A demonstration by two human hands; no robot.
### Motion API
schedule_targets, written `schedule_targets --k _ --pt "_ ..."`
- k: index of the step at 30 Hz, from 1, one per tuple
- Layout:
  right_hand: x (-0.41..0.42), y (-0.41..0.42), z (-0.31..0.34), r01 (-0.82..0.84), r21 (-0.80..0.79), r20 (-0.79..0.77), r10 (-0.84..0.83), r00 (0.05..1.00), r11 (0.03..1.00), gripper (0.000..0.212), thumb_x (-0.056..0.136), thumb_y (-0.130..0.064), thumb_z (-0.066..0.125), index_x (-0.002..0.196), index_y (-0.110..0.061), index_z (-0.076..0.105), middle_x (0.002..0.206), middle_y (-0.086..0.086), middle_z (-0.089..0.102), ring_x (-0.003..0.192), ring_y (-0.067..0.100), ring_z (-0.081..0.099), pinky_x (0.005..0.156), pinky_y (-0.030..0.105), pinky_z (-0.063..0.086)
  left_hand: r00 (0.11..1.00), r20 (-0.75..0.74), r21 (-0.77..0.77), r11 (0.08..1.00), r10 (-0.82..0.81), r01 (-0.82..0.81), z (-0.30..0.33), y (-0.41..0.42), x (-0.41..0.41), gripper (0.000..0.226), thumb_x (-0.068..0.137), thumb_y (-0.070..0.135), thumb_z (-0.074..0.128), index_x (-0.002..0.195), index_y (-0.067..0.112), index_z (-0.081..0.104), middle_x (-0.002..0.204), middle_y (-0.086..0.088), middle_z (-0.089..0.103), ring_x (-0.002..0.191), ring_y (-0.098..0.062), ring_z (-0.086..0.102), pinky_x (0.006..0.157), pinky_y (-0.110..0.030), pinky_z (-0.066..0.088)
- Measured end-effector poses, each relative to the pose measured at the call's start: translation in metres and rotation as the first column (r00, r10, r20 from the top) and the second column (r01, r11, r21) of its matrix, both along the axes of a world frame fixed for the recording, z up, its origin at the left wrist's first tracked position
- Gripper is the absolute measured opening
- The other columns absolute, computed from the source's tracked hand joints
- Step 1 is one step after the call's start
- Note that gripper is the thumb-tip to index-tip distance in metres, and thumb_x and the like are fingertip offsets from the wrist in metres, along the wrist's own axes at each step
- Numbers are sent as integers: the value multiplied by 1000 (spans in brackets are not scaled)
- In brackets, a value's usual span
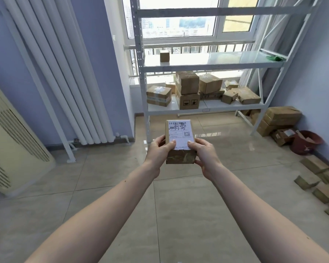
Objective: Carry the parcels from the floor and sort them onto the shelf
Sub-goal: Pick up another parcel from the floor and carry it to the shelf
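Note:
A small brown cardboard parcel [179, 155] with a white shipping label on top is held out in front of me above the floor. My left hand [158, 150] grips its left side and my right hand [205, 151] grips its right side, thumbs on the label. Ahead stands a white metal shelf [213, 65]. Its middle level carries one small box [164, 56]. Its lower level holds several brown parcels [187, 85].
More parcels [281, 115] lie on the floor at the right by a red bucket [305, 142]. Flattened cardboard pieces [317, 179] are scattered along the right wall. A white radiator [68, 76] and a cream appliance [10, 141] stand at the left. The floor is beige tile.

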State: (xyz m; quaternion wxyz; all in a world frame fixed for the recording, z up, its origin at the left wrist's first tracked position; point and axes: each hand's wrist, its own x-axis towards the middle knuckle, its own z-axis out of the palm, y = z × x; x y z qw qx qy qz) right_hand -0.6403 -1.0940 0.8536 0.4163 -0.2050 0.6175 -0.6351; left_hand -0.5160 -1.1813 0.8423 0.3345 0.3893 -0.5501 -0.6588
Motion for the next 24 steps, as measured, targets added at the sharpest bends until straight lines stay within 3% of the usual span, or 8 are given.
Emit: schedule_targets --k 7,16,24 --pt "-63 -114 -2 -20 -7 -16 20 1000 1000 32 92 -13 61 124 -8 62 95 3 74 74 13 69 68 30 55 1000 -1 3 1000 2 -2 -4 -114 -61 43 90 18 68 133 15 60 122 -6 71 110 -26 69 96 -42 56" --pt "-165 -264 17 -53 -22 -45 52 998 998 43 91 -16 64 132 -9 57 113 7 73 86 14 70 70 29 51 999 -12 -33 998 45 -45 20 -250 -155 41 90 17 67 130 18 62 120 -3 72 109 -22 70 94 -38 58" --pt "-229 -395 32 -58 -33 -47 57 997 998 39 91 -14 63 129 -9 58 98 3 74 77 13 70 65 27 51 998 -4 -51 997 66 -66 35 -376 -219 45 91 20 68 135 18 59 122 -3 71 107 -20 70 93 -37 58"
